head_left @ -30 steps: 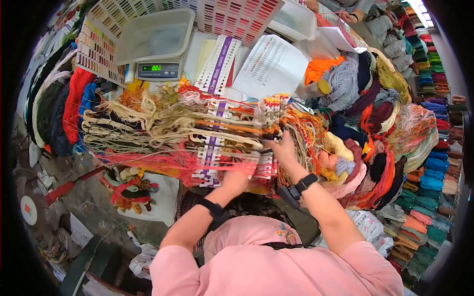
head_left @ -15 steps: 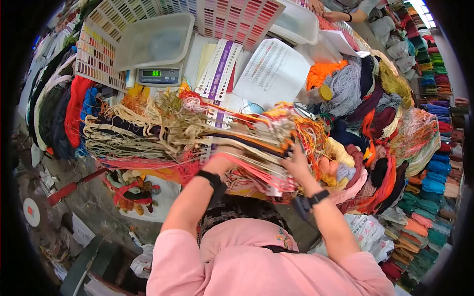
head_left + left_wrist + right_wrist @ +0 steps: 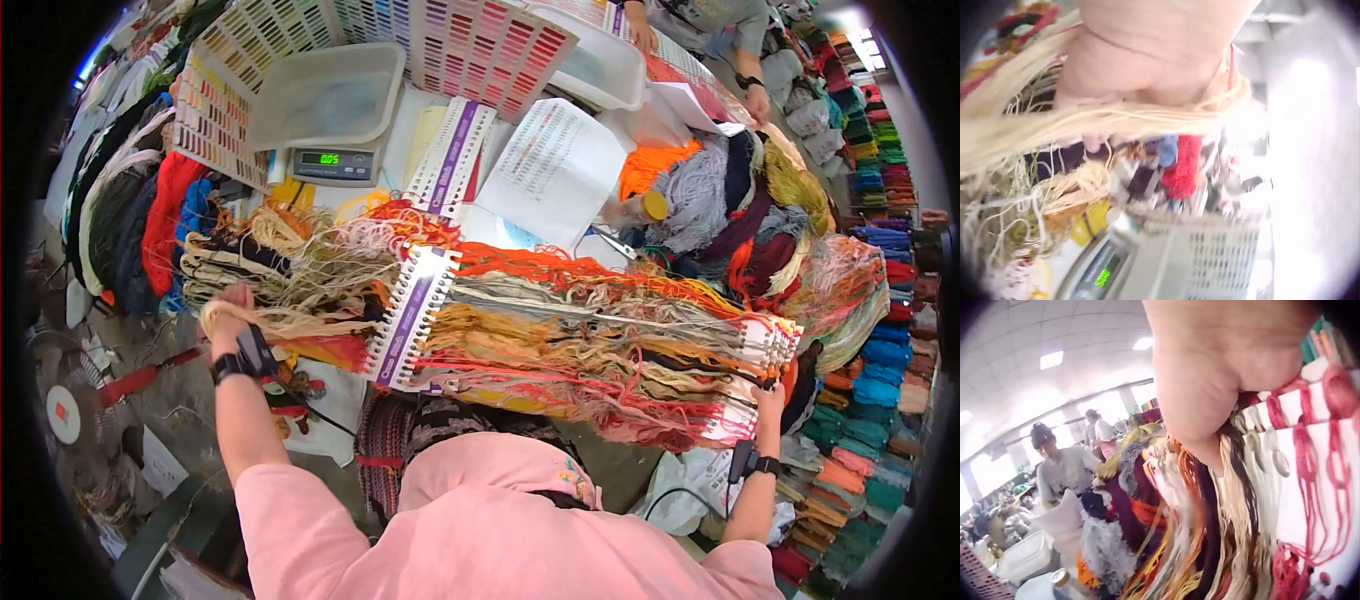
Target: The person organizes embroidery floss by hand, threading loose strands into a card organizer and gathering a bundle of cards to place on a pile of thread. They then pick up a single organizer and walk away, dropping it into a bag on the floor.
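Note:
At the left end of the thread bundle, my left hand (image 3: 232,305) grips a cream skein (image 3: 300,325); in the left wrist view the cream strands (image 3: 1116,119) pass across the hand (image 3: 1135,69). My right hand (image 3: 768,398) holds the near right edge of a stack of white punched cards (image 3: 735,420) with threads looped through the holes. The right wrist view has this hand (image 3: 1229,381) over the looped threads (image 3: 1232,494), its fingertips partly hidden. A purple-striped punched card (image 3: 410,315) lies across the left part of the long multicoloured threads (image 3: 590,335).
Behind the threads are a scale (image 3: 333,166), a clear tub (image 3: 325,95), colour charts (image 3: 480,50), a printed sheet (image 3: 550,165), scissors (image 3: 612,240) and a yellow-lidded jar (image 3: 640,208). Yarn heaps (image 3: 695,190) stand at right. Another person's arm (image 3: 750,65) is at the back.
Both hands have moved apart, the left to the far left with cream threads, the right to the right with the card stack. The threads now lie stretched out, uncovering the purple-striped card.

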`<state>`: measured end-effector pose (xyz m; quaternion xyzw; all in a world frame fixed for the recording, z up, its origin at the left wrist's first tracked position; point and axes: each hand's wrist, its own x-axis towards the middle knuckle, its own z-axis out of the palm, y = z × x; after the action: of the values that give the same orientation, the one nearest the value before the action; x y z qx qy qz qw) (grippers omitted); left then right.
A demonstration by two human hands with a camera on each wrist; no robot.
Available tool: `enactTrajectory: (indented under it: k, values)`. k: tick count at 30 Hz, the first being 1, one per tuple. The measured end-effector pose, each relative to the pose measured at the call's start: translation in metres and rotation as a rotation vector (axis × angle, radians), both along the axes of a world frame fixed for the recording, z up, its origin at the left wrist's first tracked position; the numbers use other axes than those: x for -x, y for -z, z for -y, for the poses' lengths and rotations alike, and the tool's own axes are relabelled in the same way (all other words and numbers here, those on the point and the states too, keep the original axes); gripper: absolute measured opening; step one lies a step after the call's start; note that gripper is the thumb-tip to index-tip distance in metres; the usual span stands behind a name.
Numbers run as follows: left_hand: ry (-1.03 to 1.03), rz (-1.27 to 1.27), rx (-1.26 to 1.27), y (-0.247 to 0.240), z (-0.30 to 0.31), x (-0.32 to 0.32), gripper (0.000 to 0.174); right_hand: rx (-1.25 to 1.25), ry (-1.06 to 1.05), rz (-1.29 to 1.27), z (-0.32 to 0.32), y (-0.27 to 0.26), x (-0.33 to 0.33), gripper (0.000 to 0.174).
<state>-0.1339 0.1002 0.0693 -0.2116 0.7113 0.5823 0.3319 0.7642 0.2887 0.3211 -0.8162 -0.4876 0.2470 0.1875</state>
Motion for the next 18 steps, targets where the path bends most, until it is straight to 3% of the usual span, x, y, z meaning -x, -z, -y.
enactTrajectory:
  k: [3, 4, 5, 7, 9, 11, 13, 15, 16, 18]
  values:
    - [-0.257, 0.394, -0.268, 0.041, 0.051, -0.053, 0.013, -0.08, -0.021, -0.33, -0.001, 0.017, 0.11, 0.041]
    - [-0.564, 0.668, -0.338, 0.058, 0.058, -0.088, 0.012, -0.037, -0.147, -0.189, -0.005, 0.034, 0.129, 0.042]
    - [0.257, 0.524, -0.173, 0.052, 0.08, -0.131, 0.011, 0.008, -0.275, -0.044, -0.008, 0.051, 0.146, 0.044]
    - [0.335, 0.665, -0.059, -0.005, 0.067, -0.192, 0.015, 0.086, -0.294, -0.337, -0.012, 0.072, 0.209, 0.046]
    - [0.291, 0.354, 0.17, -0.012, 0.069, -0.216, 0.021, 0.117, -0.447, -0.377, -0.013, 0.092, 0.255, 0.046]
    - [0.277, 0.381, 0.004, -0.001, 0.086, -0.212, 0.019, 0.21, -0.525, -0.273, -0.013, 0.088, 0.304, 0.045]
    - [0.366, 0.404, -0.166, -0.002, 0.074, -0.218, 0.018, 0.204, -0.579, -0.339, -0.012, 0.132, 0.309, 0.044]
    - [0.332, 0.442, -0.091, -0.019, 0.053, -0.239, 0.016, 0.235, -0.567, -0.343, -0.009, 0.139, 0.332, 0.044]
    - [0.313, 0.462, -0.057, -0.026, 0.047, -0.249, 0.015, 0.286, -0.592, -0.22, -0.01, 0.131, 0.345, 0.045]
    - [0.399, 0.408, -0.017, -0.019, 0.045, -0.262, 0.015, 0.235, -0.587, -0.184, -0.009, 0.174, 0.334, 0.047]
